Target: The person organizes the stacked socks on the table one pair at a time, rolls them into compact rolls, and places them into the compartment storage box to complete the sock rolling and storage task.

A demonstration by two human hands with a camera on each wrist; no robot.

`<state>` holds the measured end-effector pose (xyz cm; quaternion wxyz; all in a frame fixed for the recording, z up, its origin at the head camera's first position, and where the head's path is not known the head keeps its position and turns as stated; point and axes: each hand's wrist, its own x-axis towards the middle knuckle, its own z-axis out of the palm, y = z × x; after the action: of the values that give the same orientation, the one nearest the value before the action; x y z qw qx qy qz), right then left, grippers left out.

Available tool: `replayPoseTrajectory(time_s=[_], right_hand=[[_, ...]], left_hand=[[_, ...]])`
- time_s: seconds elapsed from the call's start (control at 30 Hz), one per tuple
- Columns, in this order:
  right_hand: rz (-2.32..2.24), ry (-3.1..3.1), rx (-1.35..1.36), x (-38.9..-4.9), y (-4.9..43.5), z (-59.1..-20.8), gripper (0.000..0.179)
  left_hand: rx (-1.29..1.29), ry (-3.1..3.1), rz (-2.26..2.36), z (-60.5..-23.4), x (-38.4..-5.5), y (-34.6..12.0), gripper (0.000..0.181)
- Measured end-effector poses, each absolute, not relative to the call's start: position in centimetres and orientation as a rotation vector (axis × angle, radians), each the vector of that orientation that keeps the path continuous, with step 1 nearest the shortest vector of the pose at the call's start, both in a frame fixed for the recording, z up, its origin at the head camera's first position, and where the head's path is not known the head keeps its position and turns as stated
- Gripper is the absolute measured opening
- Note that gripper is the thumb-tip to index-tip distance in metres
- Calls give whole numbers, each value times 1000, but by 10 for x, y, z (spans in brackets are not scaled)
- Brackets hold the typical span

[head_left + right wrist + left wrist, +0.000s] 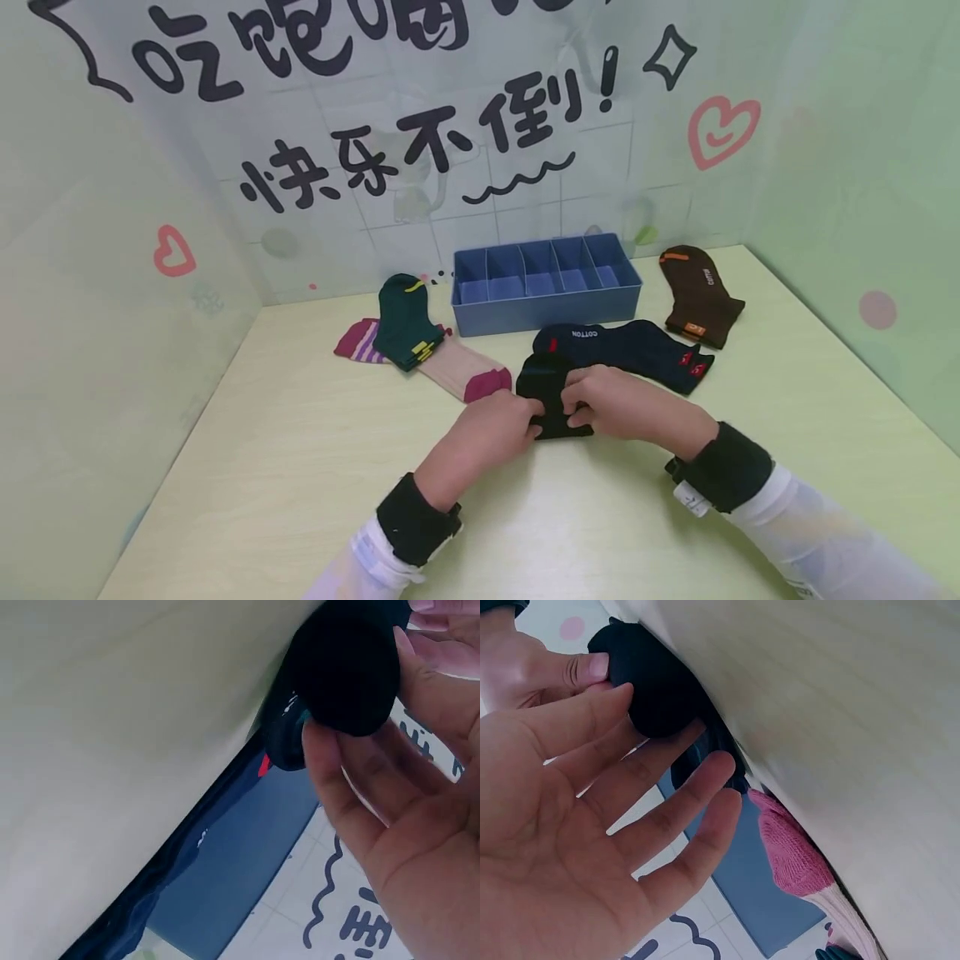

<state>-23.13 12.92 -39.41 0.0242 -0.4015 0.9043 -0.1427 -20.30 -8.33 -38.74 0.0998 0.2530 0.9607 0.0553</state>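
Note:
A black sock (pixel 553 421) lies between the two hands, its near end raised from the table in a rounded fold. My left hand (pixel 498 427) pinches the left side of that end between thumb and index finger; its other fingers are spread in the left wrist view. On the right side, my right hand (pixel 617 404) grips the same end, with its thumb in front and fingers partly hidden behind the dark cloth (pixel 349 667). Just beyond lies a navy sock (pixel 630 350) with red marks. The pink toe of a pale sock (pixel 795 855) is near my left hand.
A blue five-slot box (pixel 547 312) stands at the back by the printed wall sheet. Left of it, a green sock (pixel 405 321) lies over a striped sock (pixel 360 342) and the pale sock. A brown sock (pixel 699 296) lies at the right.

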Motion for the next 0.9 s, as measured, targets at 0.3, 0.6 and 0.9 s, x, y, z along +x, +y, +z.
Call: replayPoseTrajectory(time_s=[0.3, 0.6, 0.9], right_hand=[[-471, 2812, -1319, -233, 130, -393, 9], [-495, 2824, -1251, -235, 129, -394, 15], [-410, 2845, -1126, -232, 122, -397, 14]], left_hand=[[700, 2855, 178, -388, -203, -82, 28], [689, 2848, 160, -388, -204, -80, 31], [806, 2942, 59, -389, -201, -79, 31]])
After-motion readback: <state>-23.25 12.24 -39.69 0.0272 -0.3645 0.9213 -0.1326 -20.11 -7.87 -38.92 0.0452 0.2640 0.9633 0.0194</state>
